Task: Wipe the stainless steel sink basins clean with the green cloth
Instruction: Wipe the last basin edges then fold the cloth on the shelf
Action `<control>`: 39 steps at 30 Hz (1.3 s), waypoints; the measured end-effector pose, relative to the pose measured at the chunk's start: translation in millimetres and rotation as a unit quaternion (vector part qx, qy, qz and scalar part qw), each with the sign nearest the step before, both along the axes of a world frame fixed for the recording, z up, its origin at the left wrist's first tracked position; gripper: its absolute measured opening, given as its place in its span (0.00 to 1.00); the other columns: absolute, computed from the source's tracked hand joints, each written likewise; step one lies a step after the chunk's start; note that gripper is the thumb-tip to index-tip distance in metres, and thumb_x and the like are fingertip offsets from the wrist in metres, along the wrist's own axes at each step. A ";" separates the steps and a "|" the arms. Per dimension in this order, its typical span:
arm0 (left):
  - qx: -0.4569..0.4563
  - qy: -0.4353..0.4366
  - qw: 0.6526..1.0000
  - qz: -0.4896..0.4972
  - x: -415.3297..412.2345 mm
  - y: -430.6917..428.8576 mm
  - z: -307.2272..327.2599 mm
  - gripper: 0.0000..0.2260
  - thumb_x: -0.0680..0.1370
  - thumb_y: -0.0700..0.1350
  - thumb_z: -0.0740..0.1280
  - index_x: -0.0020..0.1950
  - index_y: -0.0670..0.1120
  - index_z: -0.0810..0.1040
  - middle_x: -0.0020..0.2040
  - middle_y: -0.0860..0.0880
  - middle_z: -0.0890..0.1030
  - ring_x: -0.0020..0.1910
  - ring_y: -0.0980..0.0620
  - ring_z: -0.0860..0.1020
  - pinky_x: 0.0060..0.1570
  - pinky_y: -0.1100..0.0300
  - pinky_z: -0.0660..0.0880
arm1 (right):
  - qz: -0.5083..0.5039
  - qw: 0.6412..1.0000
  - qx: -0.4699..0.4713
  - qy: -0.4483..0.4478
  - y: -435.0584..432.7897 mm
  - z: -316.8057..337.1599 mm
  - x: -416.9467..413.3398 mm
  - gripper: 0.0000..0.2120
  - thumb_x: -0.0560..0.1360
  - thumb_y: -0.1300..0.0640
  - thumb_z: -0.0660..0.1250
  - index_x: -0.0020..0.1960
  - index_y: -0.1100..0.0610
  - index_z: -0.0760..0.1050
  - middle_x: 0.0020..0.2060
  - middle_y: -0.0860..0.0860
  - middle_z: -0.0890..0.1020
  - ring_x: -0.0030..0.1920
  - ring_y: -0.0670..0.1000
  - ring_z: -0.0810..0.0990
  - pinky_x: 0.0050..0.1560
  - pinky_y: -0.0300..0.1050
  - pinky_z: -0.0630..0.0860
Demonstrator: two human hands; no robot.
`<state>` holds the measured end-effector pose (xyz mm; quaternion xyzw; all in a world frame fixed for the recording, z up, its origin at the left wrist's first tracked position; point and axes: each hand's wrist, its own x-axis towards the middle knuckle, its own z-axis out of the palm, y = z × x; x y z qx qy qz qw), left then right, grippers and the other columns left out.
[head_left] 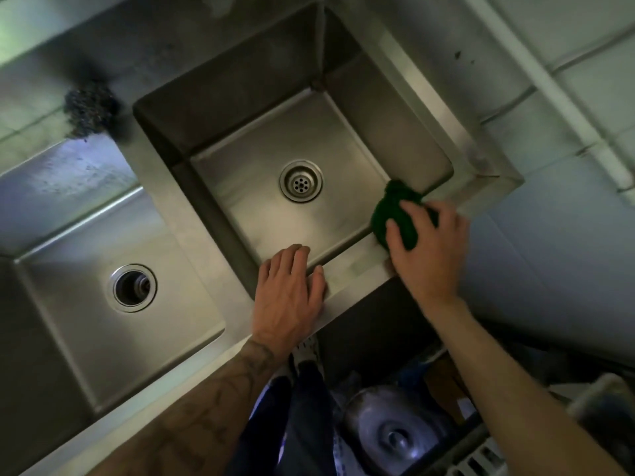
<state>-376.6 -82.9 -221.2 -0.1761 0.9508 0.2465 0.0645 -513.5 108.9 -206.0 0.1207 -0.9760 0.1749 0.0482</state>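
- The sink (192, 214) has two basins side by side. I judge it best to work one at a time, walls first and floor after, so loosened grime runs downward.
- The right basin (261, 214) is the one in hand. The wiping is at its front right corner.
- The left basin (86, 324) lies well apart from both hands, so I take it second.
- My left hand (288, 290) lies flat and open on the front rim with its fingertips over the edge, holding nothing. It makes a good brace for pressing hard.
- My right hand (429, 249) curls its fingers round the green cloth (388, 211) and presses it where rim meets basin wall.
- The cloth is bunched into a ball, and spreading it flatter would cover more steel per stroke.
- The drain (301, 180) is where I aim the final strokes.
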 end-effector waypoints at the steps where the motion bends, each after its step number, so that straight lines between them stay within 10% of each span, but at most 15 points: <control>1: 0.000 0.003 1.000 0.001 -0.6 -0.2 0.4 0.20 0.86 0.55 0.55 0.72 0.46 0.73 0.70 0.46 0.77 0.68 0.46 0.73 0.72 0.45 0.71 | 0.033 0.999 -0.001 -0.001 -10.1 0.5 21.9 0.19 0.79 0.44 0.70 0.65 0.53 0.79 0.63 0.57 0.75 0.58 0.57 0.71 0.57 0.48 0.70; 7: 0.010 0.019 0.999 0.026 1.1 0.0 2.3 0.20 0.87 0.55 0.52 0.72 0.45 0.72 0.67 0.46 0.78 0.66 0.46 0.75 0.70 0.48 0.71 | 0.182 0.983 0.017 0.006 -25.1 -3.7 59.8 0.17 0.80 0.45 0.67 0.62 0.55 0.80 0.63 0.56 0.77 0.56 0.56 0.75 0.54 0.47 0.73; 15: -0.041 0.065 0.997 0.015 56.3 -23.6 12.9 0.18 0.87 0.51 0.57 0.70 0.42 0.76 0.69 0.43 0.77 0.66 0.44 0.75 0.70 0.49 0.69 | 0.036 0.999 -0.025 0.011 -19.5 -0.8 36.6 0.16 0.79 0.49 0.72 0.61 0.58 0.80 0.62 0.55 0.78 0.57 0.56 0.72 0.58 0.48 0.70; 39: -0.070 0.008 0.993 0.098 190.0 -115.0 -5.9 0.18 0.85 0.52 0.55 0.69 0.44 0.74 0.65 0.44 0.77 0.63 0.42 0.75 0.64 0.44 0.73 | 0.100 0.994 -0.037 -0.002 -173.0 -6.5 219.9 0.15 0.78 0.47 0.72 0.60 0.54 0.79 0.57 0.54 0.78 0.55 0.53 0.71 0.53 0.43 0.69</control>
